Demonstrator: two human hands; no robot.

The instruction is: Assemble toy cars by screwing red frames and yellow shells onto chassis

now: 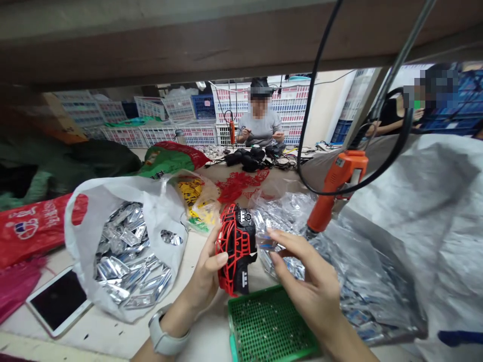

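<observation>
My left hand (207,271) grips a red and black toy car body (236,249), held upright above the green tray (268,324). My right hand (307,279) pinches a small clear plastic piece (265,240) between thumb and fingertips, right beside the car body. A white bag (124,251) full of silvery chrome parts lies open to the left of my left hand. An orange electric screwdriver (334,188) hangs on a black cable just behind my right hand.
A clear bag of silvery parts (290,216) sits behind my right hand, a big silver sack (415,226) at right. A tablet (58,300) lies at front left. Red frames (241,183) and a bag of yellow parts (196,198) lie further back. Two other people sit across the bench.
</observation>
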